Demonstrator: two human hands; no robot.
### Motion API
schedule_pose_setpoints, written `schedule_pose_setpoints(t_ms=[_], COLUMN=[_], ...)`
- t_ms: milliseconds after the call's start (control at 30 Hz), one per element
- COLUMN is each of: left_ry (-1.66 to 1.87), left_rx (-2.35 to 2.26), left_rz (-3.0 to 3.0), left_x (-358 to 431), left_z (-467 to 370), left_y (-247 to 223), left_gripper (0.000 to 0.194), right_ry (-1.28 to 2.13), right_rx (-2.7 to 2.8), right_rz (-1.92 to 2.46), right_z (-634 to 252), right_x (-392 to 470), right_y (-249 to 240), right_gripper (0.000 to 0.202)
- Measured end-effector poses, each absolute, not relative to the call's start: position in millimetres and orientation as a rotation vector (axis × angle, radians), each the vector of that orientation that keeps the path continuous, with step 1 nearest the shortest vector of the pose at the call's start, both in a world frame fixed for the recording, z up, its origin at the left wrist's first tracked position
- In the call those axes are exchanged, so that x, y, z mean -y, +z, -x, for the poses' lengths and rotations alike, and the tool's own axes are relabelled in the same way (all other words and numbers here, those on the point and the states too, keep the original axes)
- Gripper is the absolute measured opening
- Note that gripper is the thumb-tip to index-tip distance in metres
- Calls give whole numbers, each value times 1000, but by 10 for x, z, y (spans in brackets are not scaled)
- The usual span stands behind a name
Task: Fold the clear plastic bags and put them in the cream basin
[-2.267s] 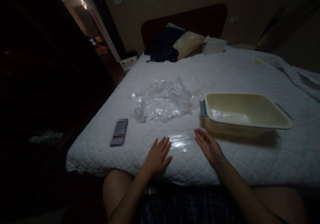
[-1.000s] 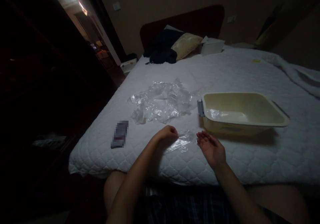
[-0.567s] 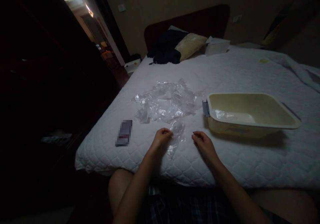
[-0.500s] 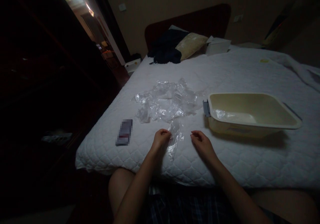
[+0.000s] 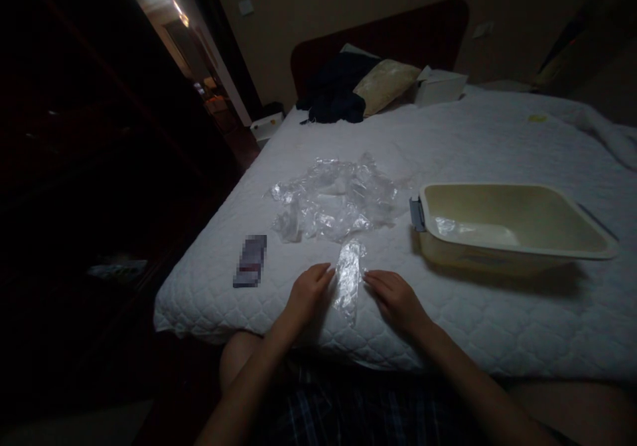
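Observation:
A clear plastic bag [image 5: 349, 277], long and wrinkled, is stretched out on the bed between my hands. My left hand [image 5: 309, 292] pinches its left edge, thumb and fingers together. At its right edge, my right hand [image 5: 395, 298] has its fingertips closed on the plastic. Just beyond lies a loose heap of clear plastic bags [image 5: 328, 197], crumpled and overlapping. To the right of my right hand stands a cream plastic bin [image 5: 512, 260] with grey handle clips and some clear plastic inside.
A dark, pixelated flat object [image 5: 250, 261] lies on the white quilted bed [image 5: 209, 287], left of my hands. Dark clothing [image 5: 338, 94], a beige pillow [image 5: 387, 86] and a white box [image 5: 442, 87] sit by the headboard [image 5: 383, 34]. The bed's near edge meets my legs.
My right hand has moved left to the bag's right edge. The bag is now spread flatter and wider between both hands. The view has shifted slightly.

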State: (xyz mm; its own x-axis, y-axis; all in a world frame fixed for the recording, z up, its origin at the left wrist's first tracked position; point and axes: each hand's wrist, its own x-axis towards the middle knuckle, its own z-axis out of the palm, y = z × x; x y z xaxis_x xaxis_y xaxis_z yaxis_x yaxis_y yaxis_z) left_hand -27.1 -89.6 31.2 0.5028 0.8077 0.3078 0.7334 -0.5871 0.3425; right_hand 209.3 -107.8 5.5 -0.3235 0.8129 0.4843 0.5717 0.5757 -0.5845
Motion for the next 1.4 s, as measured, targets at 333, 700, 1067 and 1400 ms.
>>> schedule_pose_setpoints(t_ms=[333, 700, 1067, 1400], left_ry=[408, 866, 1032, 1072], left_rx=[-861, -1000, -1322, -1650], left_rz=[-3026, -2681, -2163, -1555], left_x=[695, 978, 1137, 1103], left_z=[222, 175, -31, -339], left_y=[275, -46, -121, 30], left_gripper=[29, 28, 24, 20], right_ry=[490, 562, 674, 752], right_rx=[2196, 2215, 1962, 1793], right_rz=[901, 894, 1163, 1385], right_z=[-2059, -2173, -2130, -1980], right_x=[942, 991, 1034, 994], right_y=[28, 9, -20, 93], right_gripper=[38, 33, 21, 20])
